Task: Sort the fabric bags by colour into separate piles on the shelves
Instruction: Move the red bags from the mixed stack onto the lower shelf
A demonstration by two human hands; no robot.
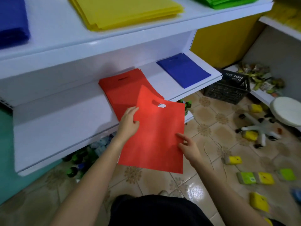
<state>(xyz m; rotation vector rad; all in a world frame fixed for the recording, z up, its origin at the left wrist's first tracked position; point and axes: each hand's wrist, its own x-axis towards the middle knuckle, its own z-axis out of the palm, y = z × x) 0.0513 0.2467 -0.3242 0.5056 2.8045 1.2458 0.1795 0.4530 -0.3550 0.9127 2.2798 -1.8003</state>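
Observation:
I hold a flat red fabric bag [154, 136] with a cut-out handle in front of the lower white shelf [65, 128]. My left hand [129, 121] grips its left edge, thumb on top. On the bag's right edge my right hand [189, 147] pinches the fabric, its fingers spread over the surface. The bag's top corner overlaps a red pile [120, 88] lying on that shelf. A small blue pile [184, 70] lies further right on the same shelf. On the upper shelf [53, 25] sit a blue pile [11, 22], a yellow pile [123, 10] and a green pile [228, 1].
A dark plastic crate [228, 88] stands on the tiled floor right of the shelf. Yellow and green packets [255, 177], a white stool [286, 111] and loose clutter litter the floor at right. Bottles [78, 159] lie under the lower shelf.

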